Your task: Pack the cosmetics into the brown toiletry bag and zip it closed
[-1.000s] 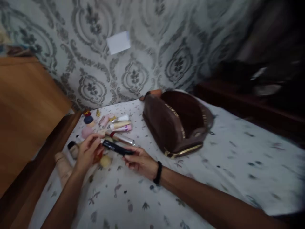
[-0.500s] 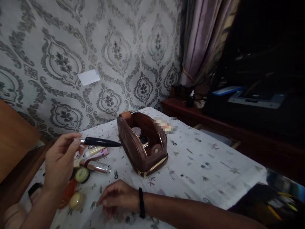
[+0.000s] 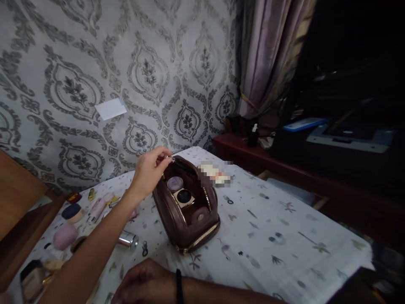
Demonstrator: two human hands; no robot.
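Observation:
A brown zippered bag (image 3: 196,230) stands open on the patterned cloth. My left hand (image 3: 152,169) is at its far left rim, pinching the silver end of a dark pen-like item (image 3: 185,165) whose dark part lies inside the opening. Within the bag are a round lilac container (image 3: 175,183) and a round black one (image 3: 185,196). My right hand (image 3: 142,280), with a black band at the wrist, rests low on the near side of the bag, at the bottom edge. Its fingers are curled and dim, and whether they hold anything is hidden.
Cosmetics lie at the left, among them a pink sponge (image 3: 65,236), a dark-lidded jar (image 3: 72,213) and a silver tube (image 3: 128,240). A patterned wall rises behind. A dark red shelf (image 3: 234,145) and an open drawer (image 3: 291,192) are at the right.
My left hand has moved right and away from me, bringing the dark item from beside the bag into its opening. My right hand has shifted slightly left and lower in view.

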